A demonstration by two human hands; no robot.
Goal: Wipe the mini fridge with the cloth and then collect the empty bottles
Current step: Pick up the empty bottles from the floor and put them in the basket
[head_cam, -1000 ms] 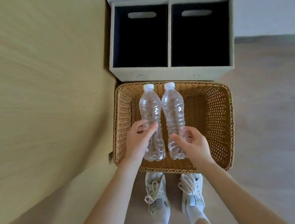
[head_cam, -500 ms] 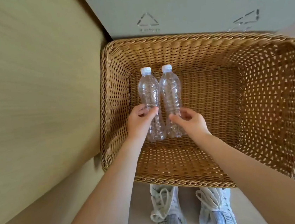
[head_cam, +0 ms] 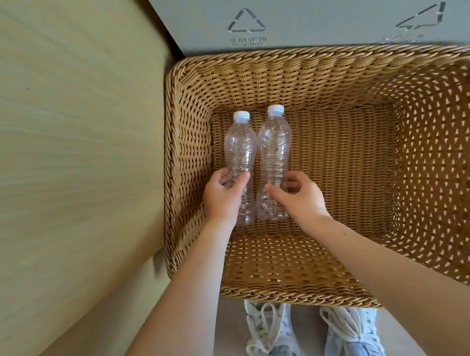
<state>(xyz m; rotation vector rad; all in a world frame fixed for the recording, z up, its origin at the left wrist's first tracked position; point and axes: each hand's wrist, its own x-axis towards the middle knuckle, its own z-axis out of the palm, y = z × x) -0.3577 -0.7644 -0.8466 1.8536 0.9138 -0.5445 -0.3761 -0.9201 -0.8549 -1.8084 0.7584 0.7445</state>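
Clear left bottle point(head_cam: 240, 145) gripped by left fingers point(head_cam: 223, 176) — right fingers point(head_cam: 292, 179) seemingly pinch right bottle point(head_cam: 275, 144) in basket point(head_cam: 274, 66).

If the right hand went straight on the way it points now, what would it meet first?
The right hand would meet the right bottle at once; its fingers seem to hold it, though depth is unclear.

We record a tan woven basket point(head_cam: 247, 88), two clear bottles point(head_cam: 239, 148) with white caps point(head_cam: 241, 115), and a grey bin point(head_cam: 325, 0) bearing triangle marks.
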